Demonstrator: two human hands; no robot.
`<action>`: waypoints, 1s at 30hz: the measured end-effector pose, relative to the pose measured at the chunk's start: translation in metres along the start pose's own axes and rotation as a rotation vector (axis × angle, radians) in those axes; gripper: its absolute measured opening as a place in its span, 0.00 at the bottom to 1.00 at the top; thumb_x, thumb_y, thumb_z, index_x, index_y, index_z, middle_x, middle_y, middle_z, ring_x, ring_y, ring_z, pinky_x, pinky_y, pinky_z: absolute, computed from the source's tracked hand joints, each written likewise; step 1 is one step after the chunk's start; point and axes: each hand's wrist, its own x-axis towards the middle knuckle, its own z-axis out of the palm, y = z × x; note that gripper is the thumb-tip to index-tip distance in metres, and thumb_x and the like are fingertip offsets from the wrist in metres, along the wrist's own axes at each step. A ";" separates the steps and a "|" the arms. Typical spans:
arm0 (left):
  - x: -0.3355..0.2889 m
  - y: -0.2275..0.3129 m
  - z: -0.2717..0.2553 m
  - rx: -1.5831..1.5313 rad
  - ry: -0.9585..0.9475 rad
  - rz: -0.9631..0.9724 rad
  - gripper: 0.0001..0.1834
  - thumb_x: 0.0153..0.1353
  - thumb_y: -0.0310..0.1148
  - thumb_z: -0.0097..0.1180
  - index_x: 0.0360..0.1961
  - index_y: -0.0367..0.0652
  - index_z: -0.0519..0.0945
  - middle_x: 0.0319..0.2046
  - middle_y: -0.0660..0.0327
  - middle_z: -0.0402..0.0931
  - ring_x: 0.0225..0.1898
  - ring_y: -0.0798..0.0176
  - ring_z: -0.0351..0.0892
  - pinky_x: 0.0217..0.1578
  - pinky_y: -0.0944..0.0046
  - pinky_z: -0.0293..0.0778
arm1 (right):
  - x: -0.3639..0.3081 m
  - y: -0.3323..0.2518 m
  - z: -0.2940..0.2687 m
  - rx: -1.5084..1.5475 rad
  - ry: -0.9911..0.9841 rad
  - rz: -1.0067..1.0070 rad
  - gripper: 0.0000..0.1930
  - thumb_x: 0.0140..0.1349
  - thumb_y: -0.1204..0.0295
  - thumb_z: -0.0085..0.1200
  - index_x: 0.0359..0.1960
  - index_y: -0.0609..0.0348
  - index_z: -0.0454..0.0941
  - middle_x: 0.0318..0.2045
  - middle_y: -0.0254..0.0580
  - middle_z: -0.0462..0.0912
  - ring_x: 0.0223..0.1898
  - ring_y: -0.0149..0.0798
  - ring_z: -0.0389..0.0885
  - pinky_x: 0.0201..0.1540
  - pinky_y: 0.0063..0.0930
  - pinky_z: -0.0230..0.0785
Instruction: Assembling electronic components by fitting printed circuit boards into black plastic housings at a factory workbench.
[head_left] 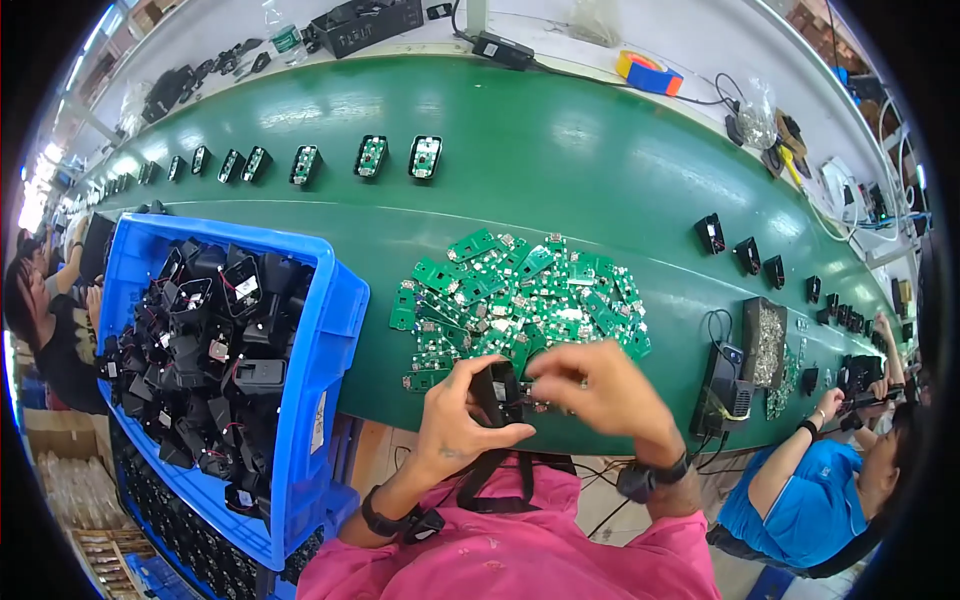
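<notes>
My left hand grips a small black plastic housing at the near edge of the green bench, its open side facing right. Close beside that opening is my right hand, with its fingers curled and slightly blurred. What those fingers pinch, if anything, I cannot make out. Just beyond both hands spreads a heap of green circuit boards. To the left, a blue crate is piled with black housings, some with thin red wires showing.
Housings fitted with boards stand in a row along the far left. More black housings line the right. A black power device sits beside a tray of small parts. Co-workers sit at right and left.
</notes>
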 end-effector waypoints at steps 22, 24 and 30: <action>0.004 0.012 -0.012 -0.790 0.032 -0.148 0.44 0.44 0.29 0.77 0.62 0.33 0.68 0.54 0.57 0.72 0.53 0.69 0.74 0.47 0.67 0.77 | 0.067 0.026 -0.054 0.895 0.395 -0.100 0.12 0.72 0.68 0.46 0.51 0.61 0.73 0.23 0.26 0.69 0.16 0.21 0.63 0.20 0.18 0.56; 0.011 0.026 -0.009 -0.374 0.084 -0.128 0.46 0.42 0.33 0.79 0.61 0.32 0.67 0.49 0.59 0.76 0.46 0.71 0.77 0.42 0.70 0.78 | 0.043 0.026 -0.033 1.100 0.259 -0.093 0.13 0.73 0.68 0.44 0.53 0.61 0.72 0.23 0.25 0.67 0.14 0.20 0.61 0.17 0.17 0.54; 0.030 0.046 0.010 -0.081 0.270 0.108 0.41 0.38 0.38 0.81 0.52 0.30 0.75 0.30 0.62 0.78 0.27 0.75 0.77 0.23 0.74 0.75 | 0.006 0.039 0.025 1.440 0.229 -0.057 0.16 0.74 0.67 0.41 0.52 0.66 0.73 0.10 0.23 0.56 0.07 0.20 0.54 0.13 0.17 0.49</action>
